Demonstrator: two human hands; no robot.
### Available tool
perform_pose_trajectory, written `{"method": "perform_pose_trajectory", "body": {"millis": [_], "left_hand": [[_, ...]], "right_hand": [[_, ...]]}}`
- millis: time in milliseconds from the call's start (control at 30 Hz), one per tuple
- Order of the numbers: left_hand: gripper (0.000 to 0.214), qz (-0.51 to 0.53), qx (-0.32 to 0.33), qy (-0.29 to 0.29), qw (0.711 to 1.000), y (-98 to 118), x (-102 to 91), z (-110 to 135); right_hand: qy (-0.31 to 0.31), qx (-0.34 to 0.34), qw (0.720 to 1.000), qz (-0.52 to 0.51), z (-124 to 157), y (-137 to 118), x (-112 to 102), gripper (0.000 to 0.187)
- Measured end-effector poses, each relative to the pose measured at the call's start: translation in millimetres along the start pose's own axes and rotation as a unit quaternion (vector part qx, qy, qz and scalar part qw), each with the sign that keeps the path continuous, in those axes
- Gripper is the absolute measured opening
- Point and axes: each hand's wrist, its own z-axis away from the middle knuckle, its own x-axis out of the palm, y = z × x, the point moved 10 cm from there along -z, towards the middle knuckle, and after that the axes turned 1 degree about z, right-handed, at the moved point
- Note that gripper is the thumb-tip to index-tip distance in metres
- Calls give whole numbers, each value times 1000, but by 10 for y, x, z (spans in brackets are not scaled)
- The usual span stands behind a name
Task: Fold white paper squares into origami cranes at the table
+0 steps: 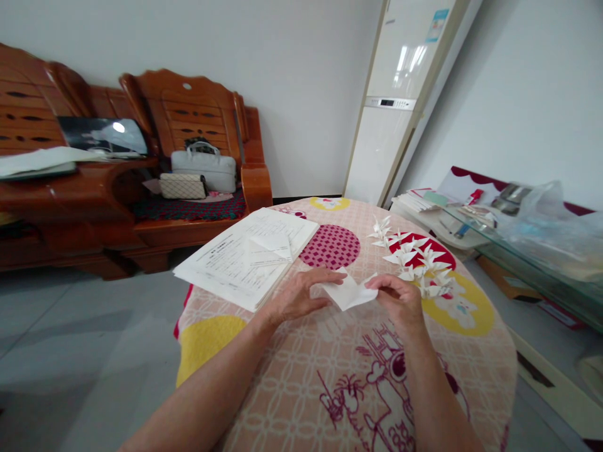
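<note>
A folded piece of white paper (347,294) is held between my two hands just above the patterned tablecloth. My left hand (305,294) has its left edge between thumb and fingers. On the other side, my right hand (399,296) pinches the right corner with thumb and forefinger. The paper has a V-shaped notch along its top and a point towards me. Several white paper cranes (417,258) stand in a cluster beyond my right hand. To the left lies a stack of printed sheets (245,257), with folded paper (271,248) on top.
The round table's cloth (301,402) has coloured circles and drawn figures. A glass-topped stand (527,251) with a plastic bag (556,232) is close on the right. Behind are a wooden chair (257,182) with bags and a tall air conditioner (386,138).
</note>
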Motion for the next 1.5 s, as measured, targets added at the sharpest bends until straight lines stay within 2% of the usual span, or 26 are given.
{"method": "perform_pose_trajectory", "body": {"millis": [67, 167, 300, 367, 467, 600, 700, 833, 933, 1033, 1167, 1367, 1500], "left_hand": [[33, -4, 25, 24, 999, -2, -15, -2], [23, -20, 73, 44, 996, 29, -16, 3], [19, -77, 106, 37, 991, 43, 36, 16], [20, -105, 105, 12, 989, 12, 102, 24], [24, -124, 98, -57, 986, -58, 274, 41], [31, -135, 85, -154, 975, -111, 504, 81], [30, -143, 41, -180, 972, -155, 540, 88], [32, -117, -5, -197, 974, -135, 539, 91], [26, -88, -46, -190, 977, -141, 520, 83], [18, -66, -141, -172, 973, -311, 467, 106], [27, -70, -266, -135, 952, -583, 347, 184], [30, -53, -377, -83, 921, -769, 247, 283], [28, -83, -417, -55, 903, -801, 207, 330]], "right_hand": [[13, -2, 999, -47, -3, 1, -30, 4], [15, -10, 996, -84, -17, 13, -45, 5], [-46, -22, 999, -14, -34, 61, 32, 9], [-89, -46, 992, 74, -26, 73, 93, 19], [-148, -59, 967, 201, 4, 142, 174, 19], [-189, -69, 939, 280, 40, 175, 209, 27], [-208, -50, 932, 291, 65, 188, 210, 27], [-261, 37, 935, 237, 142, 282, 259, 21], [-267, 81, 938, 204, 165, 340, 250, 18], [-254, 128, 935, 212, 164, 484, 184, 18], [-202, 180, 933, 235, 145, 671, 71, 30], [-137, 205, 933, 262, 123, 761, 61, 30], [-116, 195, 920, 319, 96, 745, 60, 31]]}}
